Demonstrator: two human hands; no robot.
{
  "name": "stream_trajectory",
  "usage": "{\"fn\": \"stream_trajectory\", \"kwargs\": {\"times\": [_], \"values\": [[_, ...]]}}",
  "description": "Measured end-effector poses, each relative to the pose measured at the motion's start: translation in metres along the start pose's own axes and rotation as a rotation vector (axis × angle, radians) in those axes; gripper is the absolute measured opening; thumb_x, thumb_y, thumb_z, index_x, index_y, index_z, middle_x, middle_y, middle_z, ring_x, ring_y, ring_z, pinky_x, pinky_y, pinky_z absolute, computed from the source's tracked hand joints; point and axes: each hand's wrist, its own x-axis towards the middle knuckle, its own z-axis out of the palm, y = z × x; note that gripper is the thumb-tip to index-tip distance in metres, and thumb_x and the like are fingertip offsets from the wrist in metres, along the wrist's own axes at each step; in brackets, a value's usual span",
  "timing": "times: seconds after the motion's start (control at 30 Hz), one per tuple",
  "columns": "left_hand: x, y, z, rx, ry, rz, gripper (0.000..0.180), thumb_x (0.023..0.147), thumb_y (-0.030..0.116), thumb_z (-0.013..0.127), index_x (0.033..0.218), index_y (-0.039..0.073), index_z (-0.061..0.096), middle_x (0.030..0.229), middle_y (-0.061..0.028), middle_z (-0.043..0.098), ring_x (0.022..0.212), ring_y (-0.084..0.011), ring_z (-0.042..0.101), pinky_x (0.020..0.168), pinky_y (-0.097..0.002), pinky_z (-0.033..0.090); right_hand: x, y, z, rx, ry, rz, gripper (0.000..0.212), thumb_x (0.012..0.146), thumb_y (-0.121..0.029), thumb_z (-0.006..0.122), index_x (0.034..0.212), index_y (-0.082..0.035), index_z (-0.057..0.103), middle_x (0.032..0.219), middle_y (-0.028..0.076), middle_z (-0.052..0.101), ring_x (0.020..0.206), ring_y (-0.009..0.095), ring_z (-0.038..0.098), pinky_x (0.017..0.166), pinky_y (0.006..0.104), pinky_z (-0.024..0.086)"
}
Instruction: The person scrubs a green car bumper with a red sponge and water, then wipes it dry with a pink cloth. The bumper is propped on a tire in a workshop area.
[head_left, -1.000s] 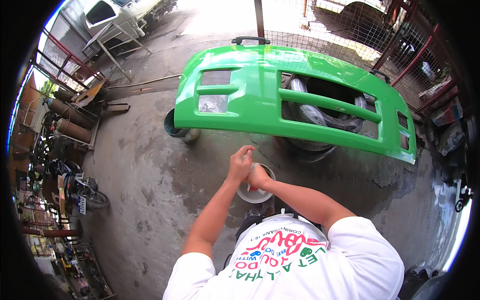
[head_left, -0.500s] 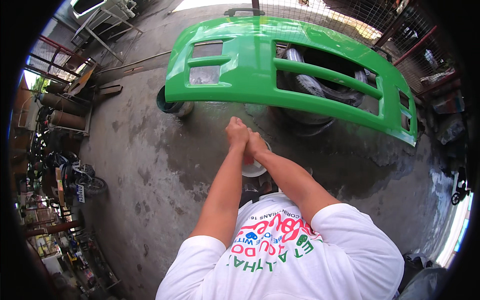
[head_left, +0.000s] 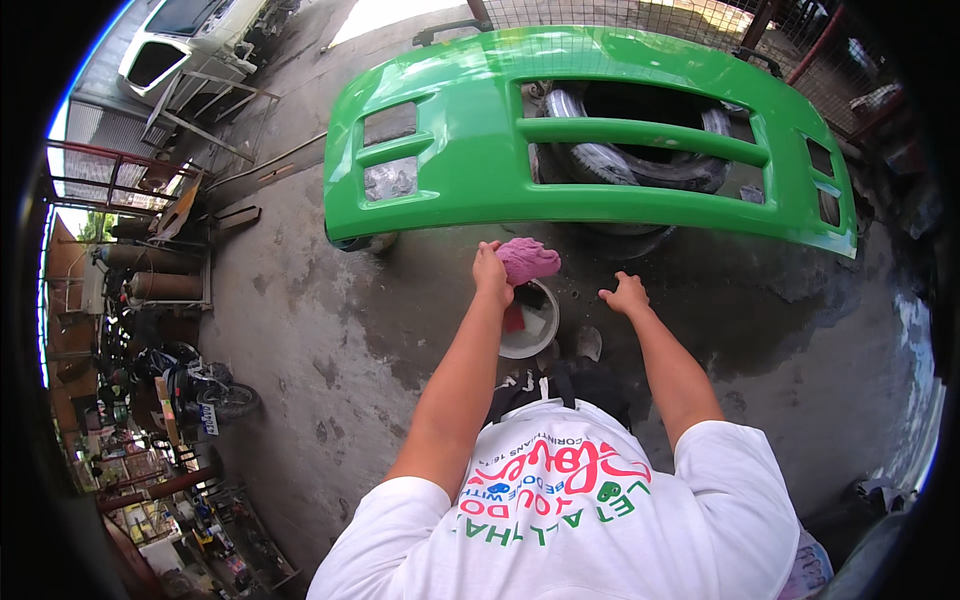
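A crumpled pink cloth is gripped in my left hand, above the far side of a round pale bucket. Inside the bucket lie a red piece and a whitish one; their kind is not clear. Off to the right, my right hand holds nothing, its thumb and fingers apart. Just beyond both hands is a large green vehicle bumper panel with rectangular cutouts, raised off the floor. Neither hand touches it.
Tires show through the panel's large openings. A dark container sits under its left end. The concrete floor is wet around the bucket. A motorcycle and gas cylinders line the left, a white vehicle body far left.
My hands were clasped together over the bucket and have come apart. The right one has moved right and opened; the pink cloth now shows in the left. The view has shifted slightly.
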Motion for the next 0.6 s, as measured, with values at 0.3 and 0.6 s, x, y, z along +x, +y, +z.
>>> {"fn": "stream_trajectory", "kwargs": {"times": [0.3,0.6], "values": [[0.004,-0.006,-0.046,0.998,0.013,0.773,0.051,0.112,0.043,0.037,0.099,0.001,0.063,0.086,-0.0302,0.066,0.086,-0.0524,0.062,0.074,-0.0573,0.047,-0.053,-0.137,-0.001,0.991,-0.218,-0.304,0.033,0.101,-0.028,0.071,0.127,-0.010,0.062,0.095,0.000,0.069,0.077,0.010,0.063,0.064,0.0271,0.050],[0.064,0.181,-0.191,1.027,0.075,0.728,0.068,0.101,0.061,0.057,0.074,-0.001,0.054,0.063,-0.0162,0.051,0.062,-0.0279,0.049,0.063,-0.0449,0.045,-0.030,-0.324,0.077,0.530,0.672,-0.838,0.036,0.093,-0.032,0.076,0.089,0.004,0.073,0.084,0.011,0.068,0.072,0.023,0.065,0.072,0.0335,0.054]]}}
